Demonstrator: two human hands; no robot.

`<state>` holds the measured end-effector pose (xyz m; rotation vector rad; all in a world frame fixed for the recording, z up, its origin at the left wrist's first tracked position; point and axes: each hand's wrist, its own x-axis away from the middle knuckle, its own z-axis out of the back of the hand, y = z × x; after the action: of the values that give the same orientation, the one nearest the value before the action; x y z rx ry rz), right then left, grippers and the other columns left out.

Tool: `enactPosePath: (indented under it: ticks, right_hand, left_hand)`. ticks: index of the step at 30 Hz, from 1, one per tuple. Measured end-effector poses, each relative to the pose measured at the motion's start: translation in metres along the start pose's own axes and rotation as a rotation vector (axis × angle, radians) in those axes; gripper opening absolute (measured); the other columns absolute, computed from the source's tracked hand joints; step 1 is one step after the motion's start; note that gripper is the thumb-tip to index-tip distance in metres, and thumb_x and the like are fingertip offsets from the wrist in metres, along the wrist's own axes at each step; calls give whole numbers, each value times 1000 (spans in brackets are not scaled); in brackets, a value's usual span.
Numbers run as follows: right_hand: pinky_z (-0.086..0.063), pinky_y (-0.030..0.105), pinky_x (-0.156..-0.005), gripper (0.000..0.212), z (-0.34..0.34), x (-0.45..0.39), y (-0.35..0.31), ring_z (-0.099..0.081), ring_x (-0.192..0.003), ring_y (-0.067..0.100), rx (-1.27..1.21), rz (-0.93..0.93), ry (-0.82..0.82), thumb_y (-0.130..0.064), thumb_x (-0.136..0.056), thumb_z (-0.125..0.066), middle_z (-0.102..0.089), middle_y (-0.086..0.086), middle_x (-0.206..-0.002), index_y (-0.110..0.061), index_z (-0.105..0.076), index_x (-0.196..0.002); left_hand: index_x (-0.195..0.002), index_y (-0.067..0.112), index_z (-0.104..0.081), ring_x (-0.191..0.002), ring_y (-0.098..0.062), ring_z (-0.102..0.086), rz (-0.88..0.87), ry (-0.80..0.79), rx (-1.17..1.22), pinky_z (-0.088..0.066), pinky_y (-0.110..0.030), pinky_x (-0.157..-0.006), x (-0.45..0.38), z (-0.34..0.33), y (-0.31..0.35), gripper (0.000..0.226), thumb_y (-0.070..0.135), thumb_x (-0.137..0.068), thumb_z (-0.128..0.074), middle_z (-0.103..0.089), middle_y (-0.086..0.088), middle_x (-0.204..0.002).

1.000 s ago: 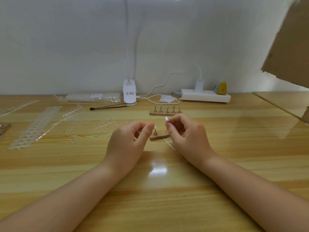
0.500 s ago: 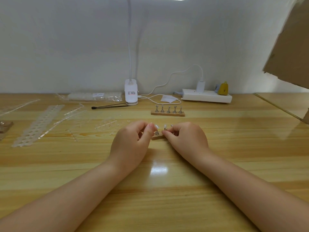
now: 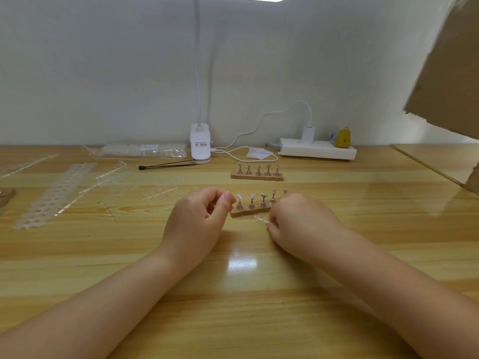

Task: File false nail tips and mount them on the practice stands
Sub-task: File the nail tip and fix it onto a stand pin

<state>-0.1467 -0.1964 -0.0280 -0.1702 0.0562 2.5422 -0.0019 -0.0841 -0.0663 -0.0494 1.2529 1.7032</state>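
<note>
The near practice stand (image 3: 234,213) is a wooden bar with a row of metal pegs. Its two left pegs carry white nail tips (image 3: 239,197), and the pegs to their right look bare. My left hand (image 3: 199,224) is curled, with thumb and forefinger against the stand's left end. My right hand (image 3: 300,224) covers the stand's right end, fingers curled down onto the table. Its fingertips pinch a thin clear strip (image 3: 260,218) lying just in front of the stand. A second stand (image 3: 256,176) with bare pegs sits farther back.
Clear nail-tip strips (image 3: 55,193) and loose sprues lie on the table at left. At the back stand a bag of tips (image 3: 145,151), a black tool (image 3: 166,165), a white clip lamp (image 3: 200,145) and a power strip (image 3: 317,151). Cardboard (image 3: 445,73) hangs at upper right.
My right hand put the tip it held onto the second peg, then dropped down and right to the table in front of the stand. My left hand stayed at the stand's left end.
</note>
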Motion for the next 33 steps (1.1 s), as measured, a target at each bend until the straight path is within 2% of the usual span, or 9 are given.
enactPosePath:
  ticks: [3,6,10,12,15,19,24,29,33]
  right_hand:
    - [-41,30,-57,22,-5,1,0,-54,-75,21,-13,88,101,-18,-95,-45,-52,0,-78,-15,-53,-74]
    - [-51,32,-61,23,-6,-3,2,-61,-70,17,-430,46,205,-27,-95,-53,-65,-2,-73,-16,-69,-82]
    - [-52,25,-54,18,-10,-6,0,-63,-55,10,-1093,-157,42,-26,-92,-62,-70,-2,-71,-14,-71,-83]
    - [-51,24,-50,17,-15,-6,-1,-60,-52,11,-1211,-143,-28,-20,-93,-62,-68,-1,-68,-8,-71,-84]
    - [-48,19,-48,14,-17,-4,1,-58,-53,7,-1283,-77,-104,-14,-94,-60,-66,-3,-65,-7,-70,-88]
    - [-47,18,-48,20,-15,-6,7,-57,-55,7,-1371,-83,-173,-19,-93,-61,-66,2,-71,0,-69,-96]
    - [-43,17,-45,25,-17,-9,10,-57,-54,9,-1466,-67,-244,-19,-92,-61,-65,4,-68,4,-68,-97]
    - [-41,18,-43,16,-20,-11,11,-56,-53,9,-1477,-41,-247,-14,-92,-61,-66,4,-67,-9,-72,-82]
    - [-42,16,-44,12,-19,-9,12,-56,-53,6,-1397,-17,-255,-17,-91,-64,-67,1,-68,-8,-71,-87]
  left_hand:
    - [-86,30,-68,-72,-6,-59,8,5,-3,-48,-28,-63,-1,0,0,15,30,-95,-56,-67,12,-76]
    - [-98,30,-64,-76,1,-57,28,40,-21,-41,-17,-62,0,-1,0,8,29,-94,-57,-65,14,-89]
    - [-121,35,-51,-87,7,-53,-93,53,-93,-39,-7,-73,1,0,2,39,31,-86,-67,-56,14,-109]
    - [-129,35,-51,-101,3,-53,-211,-26,-175,-42,-19,-91,1,0,2,56,38,-78,-75,-53,11,-122]
    - [-124,29,-61,-114,-19,-53,-252,-109,-287,-44,-48,-95,0,-1,3,59,40,-70,-81,-58,9,-125]
    - [-108,27,-71,-101,-22,-59,-304,-69,-339,-44,-42,-86,2,-1,3,45,48,-68,-71,-66,8,-105]
    - [-104,31,-72,-99,-19,-59,-275,-77,-298,-42,-39,-85,3,0,3,44,60,-72,-61,-64,9,-97]
    - [-104,32,-73,-101,-18,-58,-218,-108,-268,-44,-44,-86,2,1,4,46,62,-78,-49,-63,7,-95]
    - [-100,33,-74,-106,-15,-60,-208,-102,-205,-47,-49,-87,3,1,5,40,57,-84,-46,-67,6,-110]
